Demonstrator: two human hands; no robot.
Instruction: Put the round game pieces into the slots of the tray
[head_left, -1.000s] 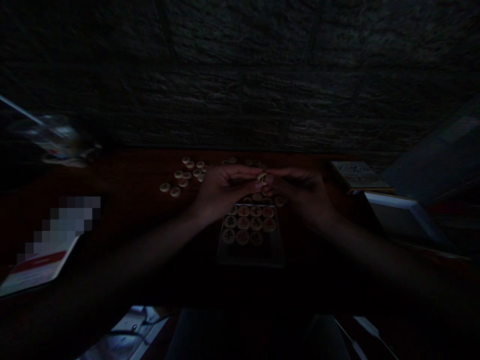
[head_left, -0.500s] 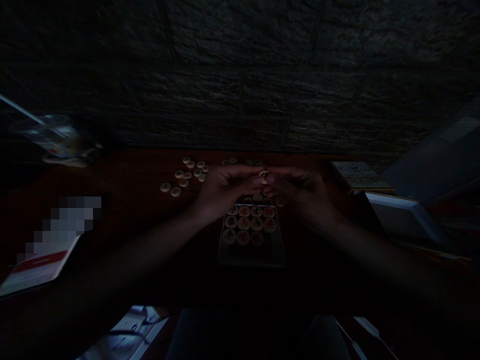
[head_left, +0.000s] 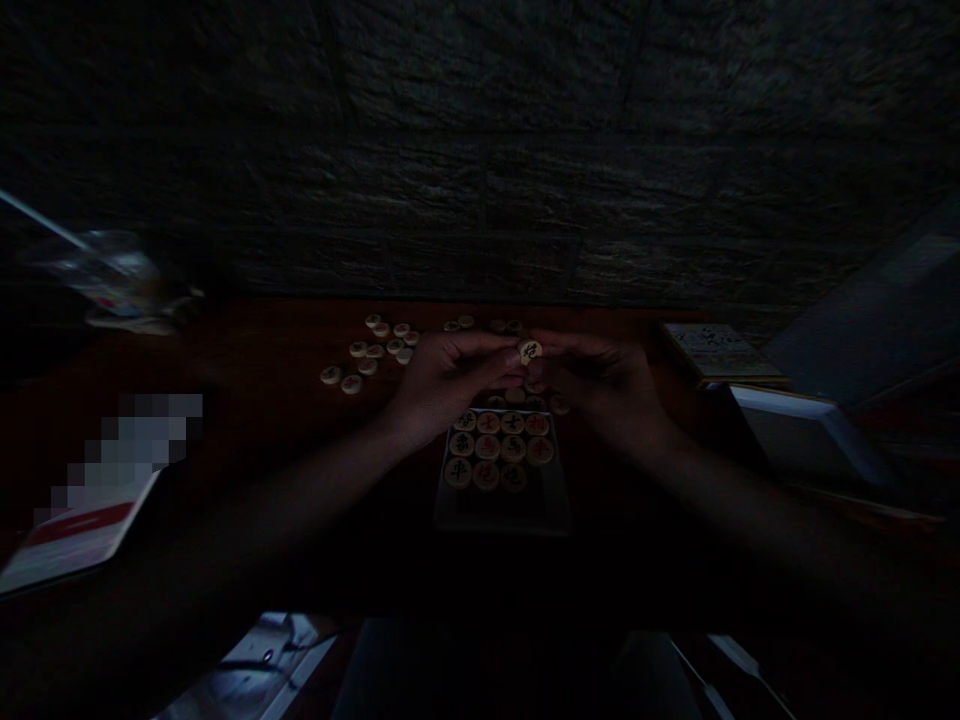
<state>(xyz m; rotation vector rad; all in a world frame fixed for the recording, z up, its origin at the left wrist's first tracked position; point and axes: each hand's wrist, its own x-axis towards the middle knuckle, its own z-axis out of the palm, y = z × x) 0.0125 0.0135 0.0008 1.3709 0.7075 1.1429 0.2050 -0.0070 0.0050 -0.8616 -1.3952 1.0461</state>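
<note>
held piece (head_left: 530,351) has turned more face-on since the last frame, raised beyond the far edge of the tray (head_left: 502,512). left hand (head_left: 444,375) and right hand (head_left: 611,380) both have fingers pinched on it. turn-and-check step imo; next move probably calls for one hand easing off.

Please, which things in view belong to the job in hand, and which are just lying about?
Belonging to the job:
black-marked disc, held by left hand and right hand
tray of discs
loose discs

Apparently just lying about:
cup with straw
flat item with red band
lettered box and shallow box, right side (possibly connected; I cannot tell)
</note>
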